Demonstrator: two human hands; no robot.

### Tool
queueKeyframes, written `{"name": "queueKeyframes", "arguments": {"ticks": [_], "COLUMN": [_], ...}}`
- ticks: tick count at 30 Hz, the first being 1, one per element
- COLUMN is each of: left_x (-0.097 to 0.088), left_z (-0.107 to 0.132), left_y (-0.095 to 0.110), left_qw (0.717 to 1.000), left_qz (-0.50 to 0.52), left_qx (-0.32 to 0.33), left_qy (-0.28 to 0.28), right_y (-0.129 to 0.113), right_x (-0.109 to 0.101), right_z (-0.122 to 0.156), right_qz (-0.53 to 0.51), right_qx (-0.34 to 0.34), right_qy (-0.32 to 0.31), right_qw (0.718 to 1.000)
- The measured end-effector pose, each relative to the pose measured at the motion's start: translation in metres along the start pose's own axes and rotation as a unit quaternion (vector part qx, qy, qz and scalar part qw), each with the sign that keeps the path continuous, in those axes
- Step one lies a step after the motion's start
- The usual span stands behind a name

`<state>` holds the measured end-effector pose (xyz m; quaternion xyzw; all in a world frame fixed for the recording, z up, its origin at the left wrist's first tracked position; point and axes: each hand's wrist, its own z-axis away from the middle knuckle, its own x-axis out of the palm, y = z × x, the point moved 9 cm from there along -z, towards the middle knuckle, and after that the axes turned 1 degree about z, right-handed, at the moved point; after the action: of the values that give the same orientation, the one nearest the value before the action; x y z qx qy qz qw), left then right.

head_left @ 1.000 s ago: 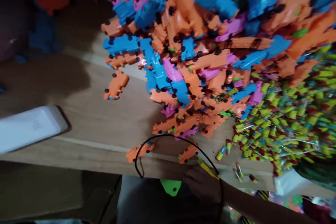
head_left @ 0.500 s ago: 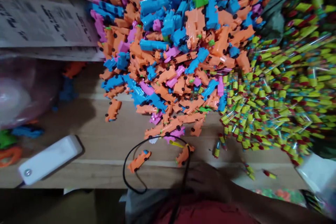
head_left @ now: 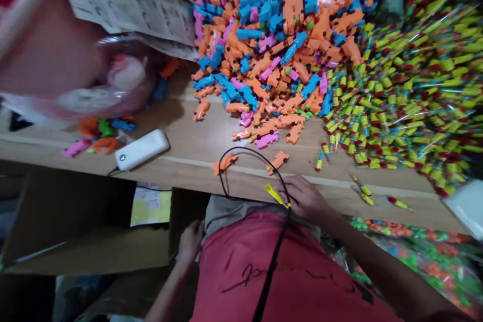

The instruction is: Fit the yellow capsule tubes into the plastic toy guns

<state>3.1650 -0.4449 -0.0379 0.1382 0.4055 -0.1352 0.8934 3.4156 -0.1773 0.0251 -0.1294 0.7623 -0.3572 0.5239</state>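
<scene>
My right hand [head_left: 304,198] rests at the table's front edge, fingers loosely stretched and nothing visible in them. A black cable [head_left: 277,246] loops up in front of my body and crosses by those fingertips, with a yellow tie [head_left: 274,194] on it. Just beyond the hand lies an orange toy car [head_left: 278,161], with another orange toy car [head_left: 227,161] to its left. Below the table, my left hand [head_left: 190,239] hangs beside my thigh; its fingers are blurred and partly hidden. A large heap of orange, blue and pink toy vehicles [head_left: 264,65] covers the table's middle and back.
Yellow-and-red small tubes [head_left: 396,105] are heaped at right, a few loose ones near the edge. At left lie a white power-bank-like device [head_left: 141,150], a pink plastic bag [head_left: 128,85] and printed cartons [head_left: 143,15]. An open cardboard box [head_left: 105,246] stands below the table.
The view has shifted, so the table sits higher and further right and more of my body shows. My left hand has come into view. My right hand is clearer, still at the table edge.
</scene>
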Motion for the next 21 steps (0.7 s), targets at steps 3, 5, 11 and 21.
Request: {"name": "queueKeyframes", "arguments": {"ticks": [3,5,11,21], "left_x": [-0.015,-0.016,-0.059,-0.281], "left_z": [0.034,0.067,0.15,0.178], "left_y": [0.034,0.09,0.213,0.017], "left_qw": [0.99,0.945,0.747,0.331], "left_qz": [0.076,0.166,0.323,0.673], "left_qx": [0.121,0.265,0.534,0.44], "left_qy": [-0.022,-0.098,-0.23,0.494], "right_y": [-0.004,-0.001,0.001,0.025], "right_x": [0.006,0.007,0.004,0.001], "right_z": [0.003,0.004,-0.001,0.038], "right_qz": [0.004,-0.003,-0.005,0.044], "right_qx": [-0.029,-0.028,-0.008,-0.05], "right_qy": [0.009,0.024,0.04,0.12], "right_qw": [1.0,0.999,0.999,0.991]}}
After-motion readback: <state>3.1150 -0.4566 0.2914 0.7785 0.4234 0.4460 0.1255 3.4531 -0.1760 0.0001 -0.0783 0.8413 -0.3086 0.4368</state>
